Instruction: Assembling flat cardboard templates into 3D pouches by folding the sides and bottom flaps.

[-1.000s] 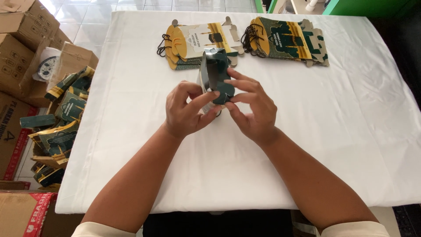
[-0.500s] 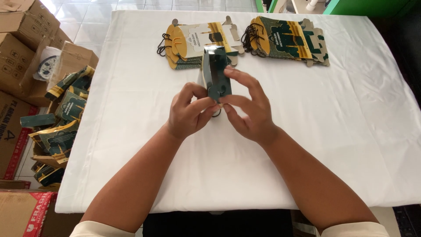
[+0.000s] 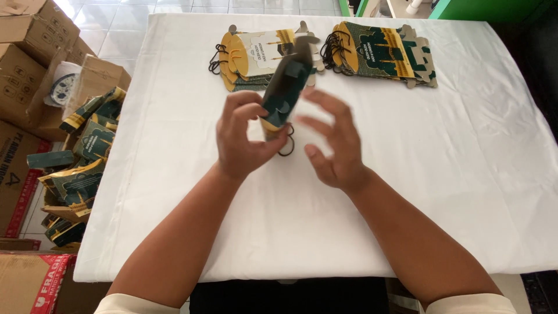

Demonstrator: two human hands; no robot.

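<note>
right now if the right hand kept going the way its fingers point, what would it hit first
Probably the dark green box held in the left hand. The right hand is open with fingers pointing up and left toward it, though motion blur leaves the gap unclear.

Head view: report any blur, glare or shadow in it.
Head view: the dark green and gold folded card box and right hand are motion-blurred; left hand slightly sharper; white cloth-covered table evenly lit, soft shadows, no harsh glare; flat card stacks sharp.

My left hand pinches a green box upright over the white table, right hand spread just beside it, two flat stacks lying beyond.
</note>
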